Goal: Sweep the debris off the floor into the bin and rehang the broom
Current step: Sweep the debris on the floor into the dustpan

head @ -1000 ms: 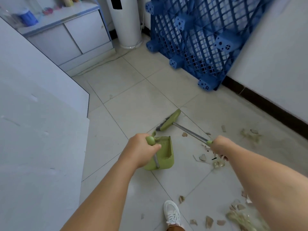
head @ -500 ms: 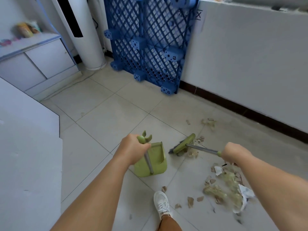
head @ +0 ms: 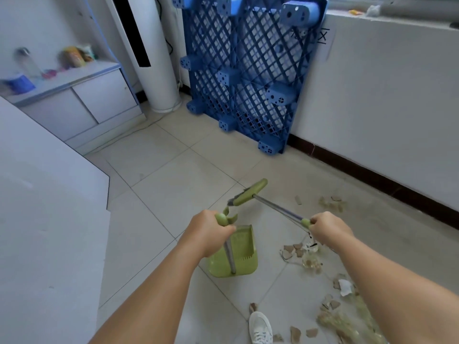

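My left hand (head: 208, 232) grips the green top of a metal handle, holding the green dustpan (head: 237, 256) upright on the tiled floor. My right hand (head: 327, 228) grips the green end of the broom (head: 248, 193), whose green head is lifted off the floor, up and left of the dustpan. Brown and pale debris (head: 300, 252) lies scattered on the tiles to the right of the dustpan and beneath my right arm, with more debris (head: 331, 202) near the wall.
A blue plastic pallet (head: 248, 70) leans against the far wall. A white column unit (head: 149, 53) and a white cabinet (head: 82, 100) stand at the back left. A white panel (head: 49, 207) fills the left. My white shoe (head: 259, 327) is at the bottom.
The broom head has swung up and left off the floor, away from the debris. The view has tilted up, so the pallet and wall show more. The dustpan stays in my left hand.
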`<state>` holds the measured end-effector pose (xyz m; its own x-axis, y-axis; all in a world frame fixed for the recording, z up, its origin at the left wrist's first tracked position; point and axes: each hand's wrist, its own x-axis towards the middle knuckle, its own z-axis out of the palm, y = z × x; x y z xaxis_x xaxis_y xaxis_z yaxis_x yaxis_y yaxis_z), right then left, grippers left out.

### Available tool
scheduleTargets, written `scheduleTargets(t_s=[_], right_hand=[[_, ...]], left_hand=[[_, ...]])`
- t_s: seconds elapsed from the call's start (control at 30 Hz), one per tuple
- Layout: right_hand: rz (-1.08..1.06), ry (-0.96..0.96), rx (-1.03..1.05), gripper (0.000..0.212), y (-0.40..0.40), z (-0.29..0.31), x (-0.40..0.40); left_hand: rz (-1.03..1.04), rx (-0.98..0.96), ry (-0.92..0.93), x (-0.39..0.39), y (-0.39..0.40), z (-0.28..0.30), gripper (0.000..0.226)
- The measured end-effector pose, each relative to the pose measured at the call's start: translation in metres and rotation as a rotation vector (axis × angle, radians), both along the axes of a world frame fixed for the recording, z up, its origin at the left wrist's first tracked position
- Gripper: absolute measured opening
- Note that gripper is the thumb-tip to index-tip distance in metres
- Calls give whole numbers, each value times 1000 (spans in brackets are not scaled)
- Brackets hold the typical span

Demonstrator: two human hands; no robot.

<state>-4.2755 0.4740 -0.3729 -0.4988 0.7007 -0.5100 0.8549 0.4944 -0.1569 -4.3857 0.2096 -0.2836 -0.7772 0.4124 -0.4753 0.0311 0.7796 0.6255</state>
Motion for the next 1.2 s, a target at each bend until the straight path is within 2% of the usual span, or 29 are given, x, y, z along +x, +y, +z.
scheduleTargets(t_s=[0.2, 0.37, 0.5, 0.73, 0.97, 1.2], right_hand=[[96, 97, -102, 21, 18, -16, -141], [187, 39, -82, 26, 33, -43, -229], [280, -48, -25, 22, 52, -66, -261], [190, -118, -43, 25, 107, -93, -244], [-55, -121, -56, 15, 156, -95, -176], [-163, -126, -85, 19, 143, -79, -99]], left_hand=[[76, -11, -3, -68, 36, -4, 32], [88, -34, 2, -114, 68, -18, 29], [81, -55, 6, -136, 88, -33, 31], [66, -61, 53, -157, 114, -44, 36], [2, -24, 44, -141, 145, -48, 24], [10, -8, 17, -119, 143, -44, 24]])
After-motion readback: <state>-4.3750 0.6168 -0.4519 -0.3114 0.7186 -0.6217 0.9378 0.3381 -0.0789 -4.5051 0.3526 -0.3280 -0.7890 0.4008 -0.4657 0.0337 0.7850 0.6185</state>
